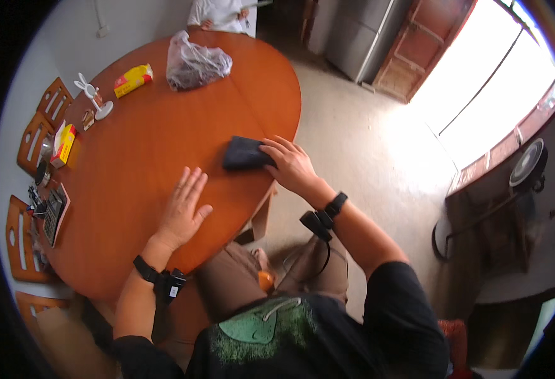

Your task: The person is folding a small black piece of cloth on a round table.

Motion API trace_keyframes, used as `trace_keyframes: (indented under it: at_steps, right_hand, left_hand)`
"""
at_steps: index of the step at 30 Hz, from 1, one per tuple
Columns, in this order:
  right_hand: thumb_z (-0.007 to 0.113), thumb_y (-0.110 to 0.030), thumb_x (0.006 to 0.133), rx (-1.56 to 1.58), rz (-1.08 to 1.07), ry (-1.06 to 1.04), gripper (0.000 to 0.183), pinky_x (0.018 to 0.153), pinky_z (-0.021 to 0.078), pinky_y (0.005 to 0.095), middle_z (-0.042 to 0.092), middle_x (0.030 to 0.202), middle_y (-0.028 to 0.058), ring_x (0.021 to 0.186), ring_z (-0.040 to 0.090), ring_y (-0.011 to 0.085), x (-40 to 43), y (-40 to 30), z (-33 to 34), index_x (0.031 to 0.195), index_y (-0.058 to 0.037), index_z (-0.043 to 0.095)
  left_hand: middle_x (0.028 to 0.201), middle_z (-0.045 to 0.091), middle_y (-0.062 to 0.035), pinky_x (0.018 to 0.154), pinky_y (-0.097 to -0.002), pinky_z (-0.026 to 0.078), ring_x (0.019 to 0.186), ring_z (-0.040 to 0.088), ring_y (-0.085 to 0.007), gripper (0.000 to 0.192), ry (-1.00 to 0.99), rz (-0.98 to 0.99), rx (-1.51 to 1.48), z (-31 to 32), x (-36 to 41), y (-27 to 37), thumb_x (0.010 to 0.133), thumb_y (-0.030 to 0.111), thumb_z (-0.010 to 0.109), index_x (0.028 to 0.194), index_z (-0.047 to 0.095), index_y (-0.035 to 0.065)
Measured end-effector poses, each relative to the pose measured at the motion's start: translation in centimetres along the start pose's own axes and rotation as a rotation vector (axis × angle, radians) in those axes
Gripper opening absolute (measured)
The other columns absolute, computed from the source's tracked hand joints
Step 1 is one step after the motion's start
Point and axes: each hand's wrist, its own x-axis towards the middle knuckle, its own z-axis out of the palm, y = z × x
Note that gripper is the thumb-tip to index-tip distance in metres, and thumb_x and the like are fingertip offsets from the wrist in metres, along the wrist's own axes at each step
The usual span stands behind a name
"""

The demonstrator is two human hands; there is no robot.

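Observation:
A flat, dark rectangular case (244, 154), possibly a wallet or pouch, lies on the wooden table (163, 132) near its right edge. My right hand (291, 163) grips its right end, with fingers over the top and the thumb along the near side. The case is slightly blurred. To the left of it, my left hand (182, 211) is flat with the thumb spread, and holds nothing. Whether its palm touches the tabletop I cannot tell. Each of my wrists wears a black strap with a small device.
On the table are a plastic bag (197, 66), a yellow-red packet (134, 80), a white rabbit-eared stand (98, 102), a tissue box (63, 144) and a calculator (54, 215). Wooden chairs (21, 241) line the left side. A person in white (218, 16) is at the far end.

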Motion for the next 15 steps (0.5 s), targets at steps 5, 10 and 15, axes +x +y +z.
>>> trace_keyframes:
  at_steps: [5, 10, 15]
  right_hand:
    - [0.073, -0.024, 0.085, -0.2, 0.192, 0.001, 0.045, 0.111, 0.0383, 0.0451, 0.054, 0.143, 0.0032, 0.14, 0.042, 0.0283, 2.4, 5.3, 0.3, 0.128, -0.0126, 0.063]
    - [0.069, -0.029, 0.087, -0.157, 0.315, 0.011, 0.053, 0.115, 0.0344, 0.0448, 0.052, 0.146, 0.0086, 0.14, 0.043, 0.0298, 7.0, 7.0, 2.8, 0.134, -0.0082, 0.059]
    - [0.066, -0.032, 0.087, -0.078, 0.062, -0.101, 0.06, 0.116, 0.0329, 0.0442, 0.05, 0.148, 0.0136, 0.141, 0.043, 0.0308, 10.0, 0.8, 6.8, 0.141, -0.0077, 0.053]
  left_hand:
    - [0.164, 0.025, -0.0137, 0.123, -0.049, 0.02, 0.154, 0.015, -0.0338, 0.071, -0.104, 0.025, 0.051, 2.3, 3.2, -0.9, 0.097, 0.031, 0.063, 0.156, 0.032, 0.0083]
    - [0.164, 0.024, -0.0145, 0.123, -0.051, 0.019, 0.153, 0.015, -0.0349, 0.069, -0.096, -0.038, 0.195, 3.2, 5.1, -3.4, 0.101, 0.037, 0.056, 0.158, 0.027, 0.0097]
    - [0.164, 0.025, -0.0148, 0.123, -0.052, 0.017, 0.153, 0.017, -0.0366, 0.067, 0.087, -0.042, 0.18, 3.2, 5.5, -4.4, 0.105, 0.043, 0.046, 0.159, 0.024, 0.0106]
